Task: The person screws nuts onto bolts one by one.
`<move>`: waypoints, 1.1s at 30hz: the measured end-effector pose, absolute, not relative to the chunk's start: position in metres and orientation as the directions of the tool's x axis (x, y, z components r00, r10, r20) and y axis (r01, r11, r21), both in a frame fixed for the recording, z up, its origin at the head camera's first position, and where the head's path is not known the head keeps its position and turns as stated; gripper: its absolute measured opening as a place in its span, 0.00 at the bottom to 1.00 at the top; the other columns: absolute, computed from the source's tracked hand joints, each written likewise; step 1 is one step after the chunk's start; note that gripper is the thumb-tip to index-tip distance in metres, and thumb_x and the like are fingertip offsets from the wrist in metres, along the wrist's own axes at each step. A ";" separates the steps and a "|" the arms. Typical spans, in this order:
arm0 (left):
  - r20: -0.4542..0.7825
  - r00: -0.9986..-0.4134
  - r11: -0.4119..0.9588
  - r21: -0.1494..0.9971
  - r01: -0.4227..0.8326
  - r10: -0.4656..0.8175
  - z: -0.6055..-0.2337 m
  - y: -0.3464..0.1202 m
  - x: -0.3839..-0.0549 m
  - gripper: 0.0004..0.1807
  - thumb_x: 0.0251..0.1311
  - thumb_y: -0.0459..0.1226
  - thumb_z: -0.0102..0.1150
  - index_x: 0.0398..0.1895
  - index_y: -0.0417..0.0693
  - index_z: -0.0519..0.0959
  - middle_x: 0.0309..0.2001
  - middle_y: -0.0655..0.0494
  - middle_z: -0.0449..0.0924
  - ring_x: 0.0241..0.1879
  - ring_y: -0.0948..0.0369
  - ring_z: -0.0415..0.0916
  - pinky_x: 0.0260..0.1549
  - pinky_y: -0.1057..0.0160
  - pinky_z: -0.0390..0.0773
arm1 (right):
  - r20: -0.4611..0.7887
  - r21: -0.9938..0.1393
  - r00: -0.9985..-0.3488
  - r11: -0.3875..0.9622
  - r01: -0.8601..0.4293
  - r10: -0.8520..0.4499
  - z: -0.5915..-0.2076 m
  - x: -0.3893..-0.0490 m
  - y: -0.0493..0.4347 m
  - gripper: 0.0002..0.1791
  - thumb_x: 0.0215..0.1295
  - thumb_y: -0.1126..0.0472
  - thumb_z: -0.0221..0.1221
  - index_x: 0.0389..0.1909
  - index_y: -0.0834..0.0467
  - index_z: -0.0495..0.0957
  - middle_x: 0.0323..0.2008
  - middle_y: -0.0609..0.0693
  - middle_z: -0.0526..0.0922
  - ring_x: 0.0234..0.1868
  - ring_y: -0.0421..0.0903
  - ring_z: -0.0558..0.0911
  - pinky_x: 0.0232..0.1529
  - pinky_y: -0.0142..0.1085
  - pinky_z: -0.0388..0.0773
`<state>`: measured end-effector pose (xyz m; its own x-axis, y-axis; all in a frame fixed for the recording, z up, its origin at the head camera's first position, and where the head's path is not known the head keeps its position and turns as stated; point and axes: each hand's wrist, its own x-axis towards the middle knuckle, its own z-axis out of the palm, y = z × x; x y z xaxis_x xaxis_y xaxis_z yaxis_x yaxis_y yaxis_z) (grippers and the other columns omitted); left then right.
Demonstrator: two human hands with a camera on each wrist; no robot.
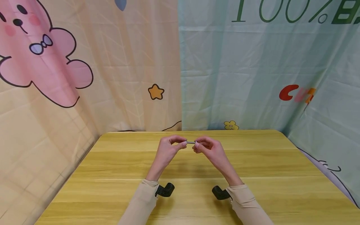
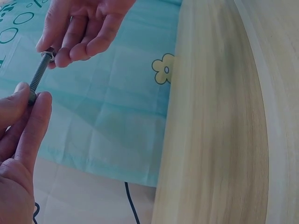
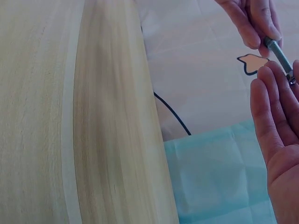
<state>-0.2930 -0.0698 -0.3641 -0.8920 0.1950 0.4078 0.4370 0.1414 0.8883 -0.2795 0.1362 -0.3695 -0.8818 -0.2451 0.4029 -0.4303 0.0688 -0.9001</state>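
A grey threaded bolt (image 1: 190, 142) (image 2: 39, 74) (image 3: 281, 56) is held level above the far part of the table, between both hands. My left hand (image 1: 166, 151) pinches its head end between thumb and fingers. At the other end sits a shiny metal nut (image 2: 50, 55) (image 3: 291, 77), which my right hand (image 1: 211, 150) pinches with thumb and forefinger. Bare thread shows between the two hands. In the left wrist view, the other fingers of the right hand are loosely bent below the nut. Fingertips partly cover the bolt head and the nut.
The wooden table (image 1: 191, 168) spreads beneath both forearms. Printed curtains (image 1: 135, 62) hang right behind its far edge and along both sides. Black wrist cameras (image 1: 165, 190) are strapped at the sleeve cuffs, above the tabletop.
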 end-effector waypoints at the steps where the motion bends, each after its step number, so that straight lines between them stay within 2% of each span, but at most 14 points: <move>1: 0.408 -0.892 0.141 0.888 0.437 0.195 -0.364 -0.070 -0.293 0.09 0.60 0.36 0.68 0.40 0.39 0.86 0.36 0.50 0.86 0.35 0.56 0.84 0.39 0.57 0.84 | 0.396 -0.901 -0.885 0.079 -0.426 -0.245 -0.366 -0.277 0.136 0.11 0.70 0.67 0.58 0.48 0.70 0.78 0.38 0.66 0.84 0.41 0.62 0.84 0.45 0.45 0.84; 5: 0.409 -0.890 0.151 0.885 0.441 0.202 -0.366 -0.068 -0.293 0.08 0.60 0.36 0.69 0.40 0.41 0.87 0.36 0.51 0.86 0.36 0.57 0.83 0.40 0.53 0.83 | 0.370 -0.906 -0.899 0.122 -0.405 -0.235 -0.353 -0.265 0.132 0.09 0.72 0.65 0.56 0.43 0.69 0.79 0.35 0.66 0.83 0.37 0.61 0.83 0.43 0.46 0.85; 10: 0.405 -0.892 0.171 0.882 0.439 0.203 -0.367 -0.067 -0.293 0.08 0.59 0.37 0.69 0.39 0.43 0.87 0.36 0.55 0.86 0.38 0.57 0.82 0.41 0.55 0.81 | 0.334 -0.924 -0.919 0.119 -0.363 -0.212 -0.354 -0.264 0.130 0.12 0.74 0.63 0.55 0.38 0.69 0.80 0.32 0.66 0.82 0.34 0.60 0.83 0.42 0.49 0.85; 14: 0.404 -0.895 0.180 0.882 0.437 0.189 -0.365 -0.067 -0.292 0.09 0.59 0.39 0.69 0.39 0.44 0.87 0.36 0.57 0.86 0.38 0.57 0.82 0.40 0.55 0.81 | 0.314 -0.936 -0.934 0.106 -0.334 -0.173 -0.368 -0.276 0.129 0.18 0.75 0.56 0.54 0.36 0.68 0.79 0.32 0.63 0.83 0.34 0.60 0.83 0.40 0.45 0.85; 17: 0.402 -0.899 0.170 0.887 0.430 0.175 -0.365 -0.068 -0.293 0.08 0.59 0.39 0.69 0.39 0.44 0.87 0.35 0.56 0.86 0.36 0.58 0.82 0.40 0.52 0.83 | 0.328 -0.933 -0.932 0.101 -0.345 -0.155 -0.378 -0.285 0.130 0.20 0.75 0.52 0.53 0.39 0.68 0.79 0.35 0.61 0.83 0.38 0.58 0.83 0.41 0.41 0.85; 19: 0.399 -0.901 0.155 0.892 0.424 0.168 -0.364 -0.070 -0.293 0.08 0.59 0.38 0.69 0.39 0.43 0.87 0.35 0.54 0.86 0.36 0.58 0.83 0.40 0.51 0.83 | 0.337 -0.929 -0.927 0.104 -0.356 -0.165 -0.378 -0.285 0.132 0.19 0.74 0.52 0.55 0.45 0.67 0.79 0.41 0.61 0.82 0.44 0.59 0.81 0.45 0.41 0.84; 21: 0.396 -0.903 0.143 0.897 0.419 0.165 -0.364 -0.071 -0.293 0.07 0.60 0.37 0.69 0.38 0.44 0.87 0.35 0.51 0.86 0.35 0.58 0.83 0.40 0.53 0.84 | 0.358 -0.916 -0.915 0.120 -0.383 -0.185 -0.377 -0.285 0.134 0.15 0.72 0.57 0.58 0.50 0.64 0.78 0.47 0.60 0.81 0.48 0.55 0.80 0.49 0.39 0.82; 24: 0.390 -0.905 0.133 0.901 0.413 0.170 -0.364 -0.072 -0.293 0.07 0.60 0.37 0.68 0.38 0.44 0.87 0.36 0.45 0.85 0.36 0.57 0.83 0.39 0.57 0.84 | 0.377 -0.900 -0.899 0.140 -0.412 -0.224 -0.376 -0.283 0.136 0.16 0.69 0.62 0.61 0.54 0.63 0.76 0.51 0.58 0.80 0.52 0.53 0.79 0.52 0.35 0.79; 29: 0.387 -0.905 0.138 0.901 0.412 0.175 -0.365 -0.071 -0.294 0.06 0.60 0.37 0.68 0.37 0.46 0.87 0.36 0.47 0.85 0.36 0.57 0.83 0.38 0.57 0.83 | 0.381 -0.892 -0.891 0.155 -0.424 -0.248 -0.366 -0.276 0.135 0.15 0.68 0.67 0.61 0.53 0.68 0.76 0.46 0.61 0.82 0.49 0.58 0.81 0.50 0.35 0.81; 33: 0.388 -0.905 0.130 0.902 0.412 0.175 -0.366 -0.070 -0.295 0.06 0.60 0.36 0.69 0.38 0.45 0.87 0.34 0.53 0.85 0.35 0.57 0.83 0.38 0.58 0.84 | 0.353 -0.904 -0.903 0.162 -0.396 -0.244 -0.353 -0.265 0.133 0.13 0.69 0.68 0.59 0.51 0.70 0.77 0.41 0.63 0.83 0.44 0.57 0.83 0.51 0.46 0.82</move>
